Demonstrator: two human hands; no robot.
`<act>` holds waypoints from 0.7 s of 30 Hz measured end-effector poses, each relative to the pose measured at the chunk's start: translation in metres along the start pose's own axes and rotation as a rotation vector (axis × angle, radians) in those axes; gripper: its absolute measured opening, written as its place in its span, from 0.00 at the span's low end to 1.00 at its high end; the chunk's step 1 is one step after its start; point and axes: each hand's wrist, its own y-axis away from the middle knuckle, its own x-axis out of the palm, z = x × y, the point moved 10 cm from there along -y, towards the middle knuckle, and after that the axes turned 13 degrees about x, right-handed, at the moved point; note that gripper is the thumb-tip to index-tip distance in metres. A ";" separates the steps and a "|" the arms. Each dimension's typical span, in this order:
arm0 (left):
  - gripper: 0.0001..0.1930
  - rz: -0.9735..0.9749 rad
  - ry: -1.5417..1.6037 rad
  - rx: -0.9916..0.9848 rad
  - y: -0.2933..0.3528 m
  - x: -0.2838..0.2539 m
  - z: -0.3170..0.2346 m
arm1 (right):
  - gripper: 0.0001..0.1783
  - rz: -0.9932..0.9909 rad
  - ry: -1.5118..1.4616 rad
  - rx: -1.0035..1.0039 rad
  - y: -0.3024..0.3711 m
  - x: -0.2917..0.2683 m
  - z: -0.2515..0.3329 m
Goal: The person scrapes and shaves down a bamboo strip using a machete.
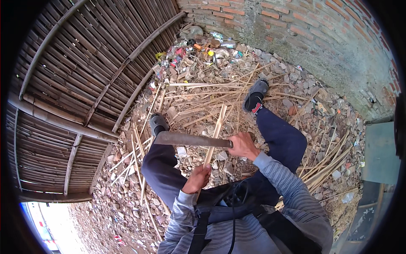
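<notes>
My left hand (197, 179) is closed around the lower end of a pale split bamboo strip (218, 127), which slants up and away from me between my legs. My right hand (244, 146) grips the handle of a machete (186, 139). Its broad, dull blade points left and lies across the strip, above my left hand. Whether the edge bites into the bamboo cannot be made out. Most of the machete's handle is hidden inside my fist.
Cut bamboo strips (203, 95) lie scattered beyond my feet, and another pile (327, 167) lies on the right. Rubble and litter (211, 55) cover the ground. A bamboo slat wall (84, 63) stands left, a brick wall (313, 38) behind and right. My legs are spread apart.
</notes>
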 end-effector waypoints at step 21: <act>0.19 -0.122 -0.154 0.098 -0.007 -0.012 -0.009 | 0.13 0.042 -0.020 0.170 -0.012 0.005 -0.004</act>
